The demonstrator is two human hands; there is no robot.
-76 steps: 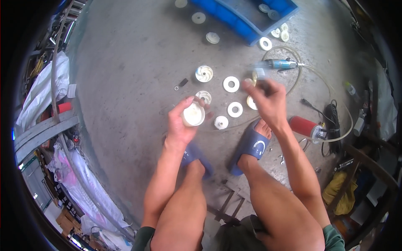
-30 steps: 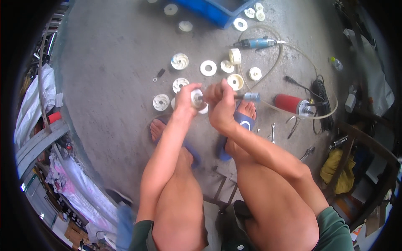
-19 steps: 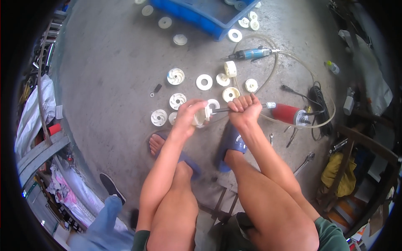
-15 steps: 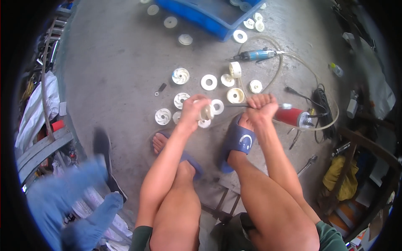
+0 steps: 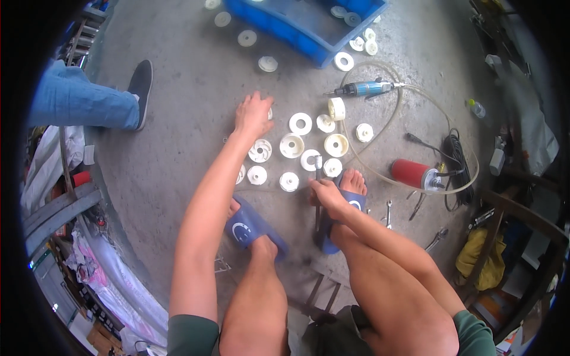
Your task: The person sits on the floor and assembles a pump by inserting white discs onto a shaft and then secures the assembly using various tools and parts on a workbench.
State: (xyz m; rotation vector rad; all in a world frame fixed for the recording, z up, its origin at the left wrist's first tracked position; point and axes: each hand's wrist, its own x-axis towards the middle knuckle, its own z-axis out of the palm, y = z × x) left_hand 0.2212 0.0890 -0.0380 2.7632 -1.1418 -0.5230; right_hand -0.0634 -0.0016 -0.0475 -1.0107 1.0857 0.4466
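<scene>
Bare grey concrete floor (image 5: pixel 178 136) in daylight; blue crate (image 5: pixel 297 26) at top edge, clutter and plastic sheeting (image 5: pixel 113 285) along left edge.

I'm seeing the left hand (image 5: pixel 253 114) reaching onto a white disc (image 5: pixel 268 113) on the concrete floor (image 5: pixel 178 118); the right hand (image 5: pixel 325 193) is gripping a metal rod (image 5: pixel 318 172) — upright.

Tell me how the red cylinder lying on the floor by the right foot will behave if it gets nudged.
The red cylinder lies on its side on bare concrete, so it would probably roll. The clear hose looping around it might check that. It looks rigid, likely metal, so probably heavy for its size.
</scene>
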